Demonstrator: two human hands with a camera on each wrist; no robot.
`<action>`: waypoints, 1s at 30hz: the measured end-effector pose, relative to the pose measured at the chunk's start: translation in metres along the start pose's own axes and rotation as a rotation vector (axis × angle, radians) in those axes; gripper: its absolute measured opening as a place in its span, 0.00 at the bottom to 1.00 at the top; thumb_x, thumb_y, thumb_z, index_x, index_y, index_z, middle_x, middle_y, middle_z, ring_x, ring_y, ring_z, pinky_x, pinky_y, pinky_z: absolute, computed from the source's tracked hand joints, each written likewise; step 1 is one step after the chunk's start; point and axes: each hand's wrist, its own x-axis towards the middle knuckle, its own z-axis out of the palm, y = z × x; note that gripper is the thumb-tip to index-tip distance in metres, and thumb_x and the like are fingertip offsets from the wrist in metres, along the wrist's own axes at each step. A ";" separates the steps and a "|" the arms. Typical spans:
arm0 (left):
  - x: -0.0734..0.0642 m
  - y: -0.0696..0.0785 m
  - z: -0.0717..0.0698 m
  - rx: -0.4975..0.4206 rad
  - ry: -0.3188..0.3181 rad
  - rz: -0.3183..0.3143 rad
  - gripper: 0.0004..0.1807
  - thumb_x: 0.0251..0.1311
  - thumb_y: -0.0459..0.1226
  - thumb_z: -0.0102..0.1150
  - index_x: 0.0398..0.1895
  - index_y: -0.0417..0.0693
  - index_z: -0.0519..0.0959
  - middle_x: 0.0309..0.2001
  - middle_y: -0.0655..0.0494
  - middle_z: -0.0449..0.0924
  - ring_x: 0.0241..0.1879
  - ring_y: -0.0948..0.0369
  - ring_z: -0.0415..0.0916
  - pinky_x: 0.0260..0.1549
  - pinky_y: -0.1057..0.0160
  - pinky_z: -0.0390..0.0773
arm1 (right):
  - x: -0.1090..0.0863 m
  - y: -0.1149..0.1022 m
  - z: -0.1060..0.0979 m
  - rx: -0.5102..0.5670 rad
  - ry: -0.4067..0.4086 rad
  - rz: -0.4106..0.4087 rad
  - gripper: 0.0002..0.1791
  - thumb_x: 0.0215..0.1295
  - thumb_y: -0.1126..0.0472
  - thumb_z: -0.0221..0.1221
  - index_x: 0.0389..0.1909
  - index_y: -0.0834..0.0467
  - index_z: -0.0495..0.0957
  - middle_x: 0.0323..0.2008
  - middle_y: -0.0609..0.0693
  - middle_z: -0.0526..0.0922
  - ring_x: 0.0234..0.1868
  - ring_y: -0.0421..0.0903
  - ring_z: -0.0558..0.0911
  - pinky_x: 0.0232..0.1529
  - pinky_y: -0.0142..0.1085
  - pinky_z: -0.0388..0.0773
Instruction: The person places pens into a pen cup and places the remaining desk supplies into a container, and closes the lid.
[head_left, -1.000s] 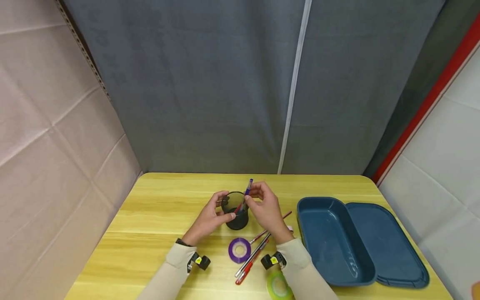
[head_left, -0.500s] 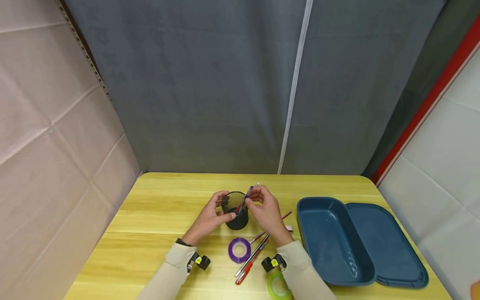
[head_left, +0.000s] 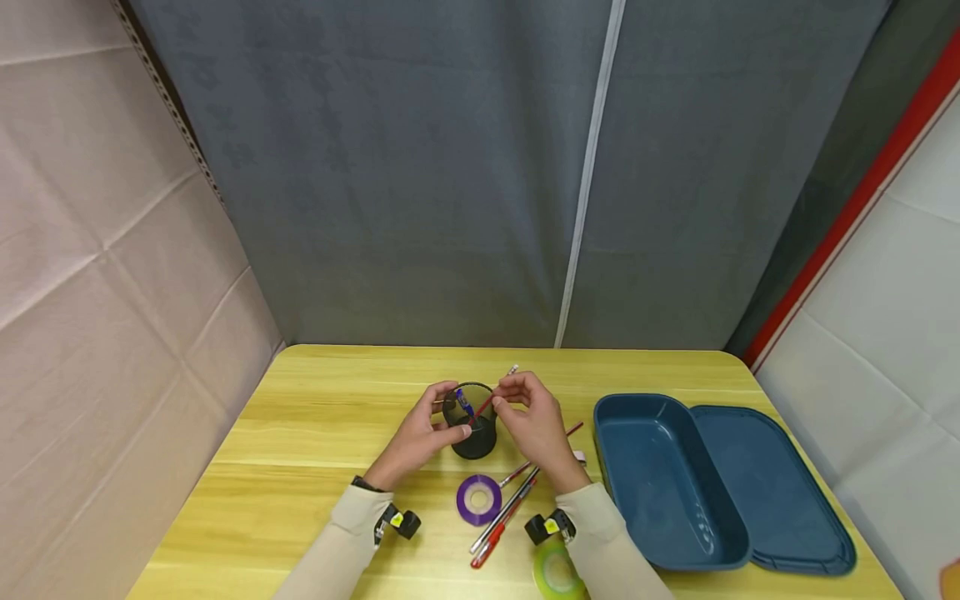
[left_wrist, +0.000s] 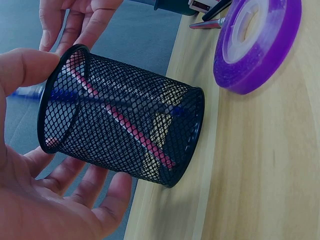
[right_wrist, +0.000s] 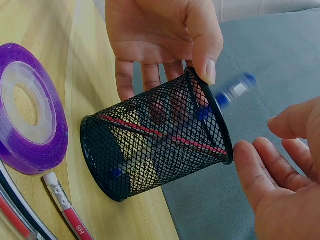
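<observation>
My left hand holds a black mesh pen cup from its left side, thumb at the rim and fingers along the wall. The cup stands on the table. Inside it leans a blue-capped pen, its top blurred in both wrist views. A red pencil also slants through the cup; its eraser end shows beyond my right hand in the head view. By the rim on the right is my right hand, thumb apart from its bent fingers, nothing seen pinched between them. Its fingertips hide part of the pencil.
A purple tape roll, a red pen and other pens and pencils lie in front of the cup. A green tape roll is near my right forearm. To the right stand a blue box and its lid.
The blue-capped pen has left my right fingers and tipped leftward across the cup. My right hand has lowered slightly at the rim. The left hand and cup have stayed put.
</observation>
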 end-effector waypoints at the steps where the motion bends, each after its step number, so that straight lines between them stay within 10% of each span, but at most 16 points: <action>1: 0.000 0.000 0.000 0.001 -0.002 -0.001 0.44 0.63 0.39 0.73 0.80 0.51 0.62 0.75 0.42 0.67 0.64 0.48 0.73 0.58 0.53 0.80 | 0.000 0.000 0.000 -0.001 -0.002 -0.001 0.13 0.71 0.67 0.66 0.53 0.59 0.79 0.49 0.57 0.88 0.51 0.51 0.87 0.50 0.32 0.86; 8: 0.000 -0.002 -0.001 0.002 -0.013 0.000 0.43 0.64 0.38 0.73 0.80 0.55 0.62 0.75 0.42 0.66 0.50 0.51 0.77 0.47 0.60 0.81 | -0.002 -0.001 -0.004 -0.022 -0.001 0.004 0.13 0.71 0.66 0.67 0.54 0.60 0.79 0.49 0.56 0.87 0.50 0.50 0.86 0.51 0.34 0.87; 30: 0.000 -0.002 -0.003 0.013 -0.011 -0.005 0.45 0.63 0.41 0.74 0.81 0.53 0.62 0.74 0.47 0.67 0.64 0.45 0.73 0.54 0.56 0.80 | -0.016 0.000 -0.016 -0.149 -0.081 0.001 0.14 0.68 0.65 0.69 0.52 0.59 0.81 0.48 0.54 0.87 0.50 0.49 0.86 0.52 0.41 0.88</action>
